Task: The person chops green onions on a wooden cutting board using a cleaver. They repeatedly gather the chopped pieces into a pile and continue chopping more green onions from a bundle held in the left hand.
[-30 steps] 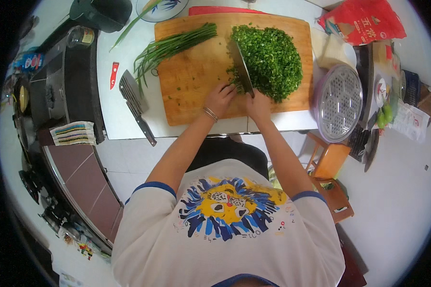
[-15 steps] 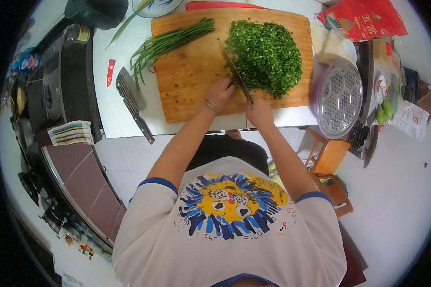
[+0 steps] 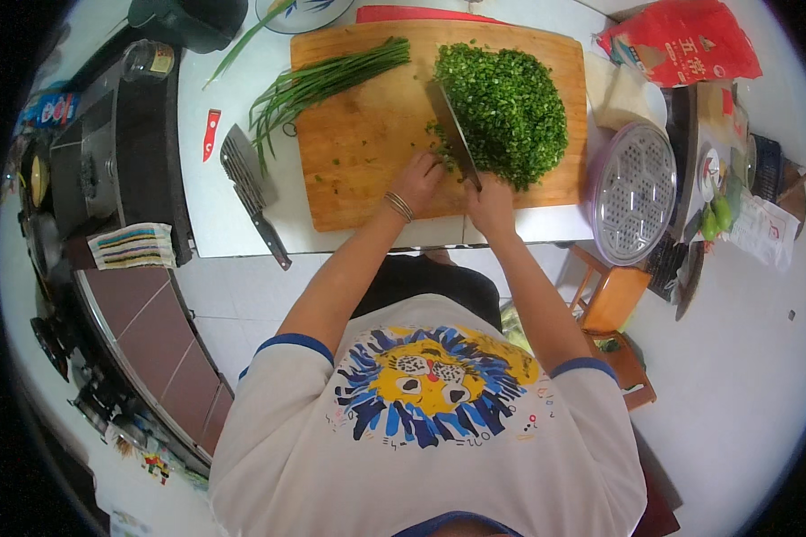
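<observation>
My right hand (image 3: 491,206) is closed round the handle of a kitchen knife (image 3: 455,132), whose broad blade points away from me over the wooden cutting board (image 3: 358,170). Against the blade's right side lies a large heap of finely chopped green chives (image 3: 510,116). Just left of the blade, my left hand (image 3: 418,182) rests low over the board with its fingers curled; what lies under them, if anything, is hidden. Small green bits sit by its fingertips. A bundle of uncut chives (image 3: 340,80) lies across the board's far left corner.
Left of the board lie a second, slotted knife (image 3: 252,199) and a small red-handled tool (image 3: 210,134). A lidded purple basin (image 3: 634,192) stands at the right edge. Behind are a patterned plate (image 3: 309,12) and a red bag (image 3: 681,43). A wooden chair (image 3: 616,295) stands below, right.
The knife blade has tilted, so more of its flat side shows, and its tip sits slightly farther away. Loose green bits now show beside my left fingertips. The whole view has shifted slightly.
</observation>
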Demonstrator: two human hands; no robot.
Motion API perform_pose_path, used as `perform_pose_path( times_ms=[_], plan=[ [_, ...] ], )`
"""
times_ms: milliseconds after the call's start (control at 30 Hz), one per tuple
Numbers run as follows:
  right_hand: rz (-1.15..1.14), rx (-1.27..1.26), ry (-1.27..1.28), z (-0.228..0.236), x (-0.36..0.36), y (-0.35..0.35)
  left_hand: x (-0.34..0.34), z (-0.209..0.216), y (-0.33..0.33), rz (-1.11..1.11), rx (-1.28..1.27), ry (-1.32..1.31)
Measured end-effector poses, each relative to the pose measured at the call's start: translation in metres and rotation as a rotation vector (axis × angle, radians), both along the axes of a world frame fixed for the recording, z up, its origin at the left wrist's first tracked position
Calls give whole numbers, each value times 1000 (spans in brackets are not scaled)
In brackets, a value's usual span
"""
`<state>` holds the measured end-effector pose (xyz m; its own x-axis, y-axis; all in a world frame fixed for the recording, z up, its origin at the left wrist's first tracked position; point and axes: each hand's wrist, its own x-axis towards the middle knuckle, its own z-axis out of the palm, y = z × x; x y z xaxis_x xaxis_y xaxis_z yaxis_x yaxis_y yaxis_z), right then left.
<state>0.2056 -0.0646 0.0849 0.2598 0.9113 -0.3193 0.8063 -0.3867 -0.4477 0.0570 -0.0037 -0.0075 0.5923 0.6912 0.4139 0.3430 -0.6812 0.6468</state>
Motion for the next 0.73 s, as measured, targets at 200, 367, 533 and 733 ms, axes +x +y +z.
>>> perform_pose_path(
  times_ms=[200,367,533,733],
  plan=[
    [-26,-137,8,19,-9,-6,1,-5,2,35,10,39],
    [-4,-222,-10,6,-11,-6,-3,15,7,14,46,93],
    [-37,-159,1,-11,-13,15,-4,8,4,-51,-26,125],
    [-102,-71,177,-13,2,10,-11,-11,-2,-42,100,132]
  ],
)
